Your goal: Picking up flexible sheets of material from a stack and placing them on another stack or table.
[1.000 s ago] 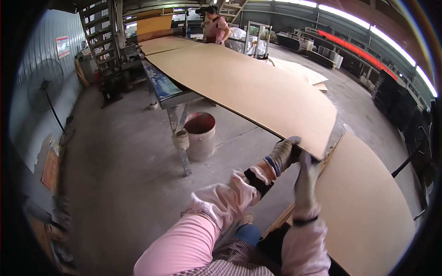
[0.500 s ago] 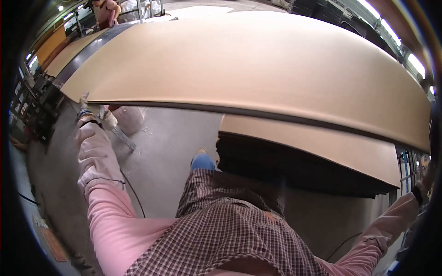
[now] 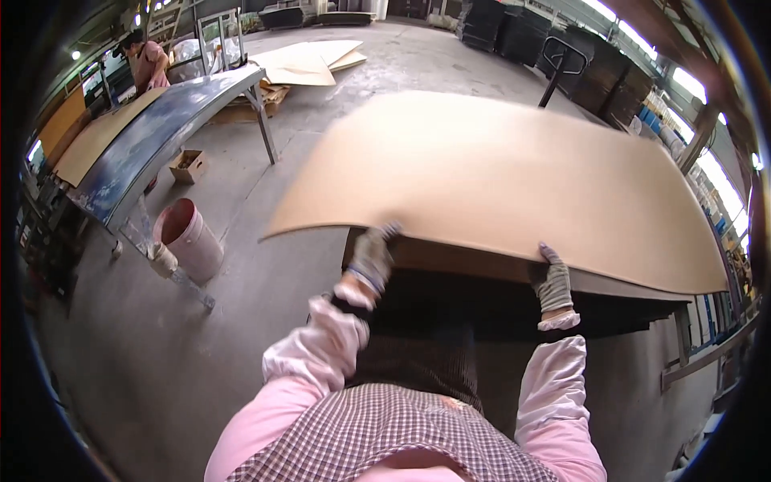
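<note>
A large tan board [image 3: 498, 177] spans the middle and right of the view, slightly bowed and blurred by motion. My gloved left hand [image 3: 373, 259] grips its near edge left of centre, the fingertips on top. Farther right, my gloved right hand [image 3: 554, 283] closes round the same edge, thumb on the upper face and fingers hidden underneath. Below the board stands a dark-sided stack of sheets [image 3: 482, 301], mostly covered by it. Whether the board touches the stack, I cannot tell.
At left is a blue-topped table [image 3: 152, 132] with another tan sheet [image 3: 108, 136]; a person [image 3: 148, 64] stands behind it. A reddish bucket [image 3: 191, 241] and a cardboard box [image 3: 189, 166] sit on the floor. Beyond the board are a pallet-jack handle [image 3: 564, 63] and dark stacks [image 3: 514, 34].
The board has shifted right, off the blue-topped table and over the stack. My left hand has moved right along its edge; my right hand has come inward from the far right.
</note>
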Motion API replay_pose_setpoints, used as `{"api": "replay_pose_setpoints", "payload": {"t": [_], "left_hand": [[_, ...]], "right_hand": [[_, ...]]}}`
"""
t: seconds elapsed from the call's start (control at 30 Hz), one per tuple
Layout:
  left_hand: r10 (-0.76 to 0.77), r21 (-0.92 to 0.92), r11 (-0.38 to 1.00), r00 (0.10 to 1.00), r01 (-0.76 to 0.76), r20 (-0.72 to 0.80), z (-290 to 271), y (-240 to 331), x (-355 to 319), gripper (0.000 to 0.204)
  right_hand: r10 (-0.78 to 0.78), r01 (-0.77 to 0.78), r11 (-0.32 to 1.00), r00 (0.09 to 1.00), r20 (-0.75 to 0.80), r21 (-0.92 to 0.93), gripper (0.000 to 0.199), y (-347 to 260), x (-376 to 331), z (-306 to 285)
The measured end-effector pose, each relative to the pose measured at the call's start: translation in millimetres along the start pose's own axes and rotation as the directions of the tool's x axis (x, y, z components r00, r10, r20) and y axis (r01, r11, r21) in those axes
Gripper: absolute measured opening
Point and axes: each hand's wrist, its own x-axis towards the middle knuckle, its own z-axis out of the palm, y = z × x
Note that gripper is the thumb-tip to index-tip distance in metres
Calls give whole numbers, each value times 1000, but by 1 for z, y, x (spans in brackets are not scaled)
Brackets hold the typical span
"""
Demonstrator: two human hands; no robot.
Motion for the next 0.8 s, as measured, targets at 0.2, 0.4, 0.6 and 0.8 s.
{"api": "replay_pose_setpoints", "payload": {"t": [0.2, 0.4, 0.6, 0.8], "left_hand": [[-106, -664, 744, 994, 72, -11, -111, -2, 10, 31], [69, -89, 991, 943, -104, -327, -184, -20, 50, 36], [-125, 210, 955, 924, 211, -361, -153, -59, 79, 23], [110, 517, 853, 940, 78, -322, -175, -82, 93, 21]], "right_hand": [[-83, 72, 996, 973, -213, -60, 45, -31, 45, -149], [-65, -85, 970, 812, -581, -227, 53, -16, 77, -214], [-1, -284, 925, 662, -749, -252, 63, -9, 137, -266], [-63, -403, 808, 667, -743, -430, 62, -8, 166, -278]]}}
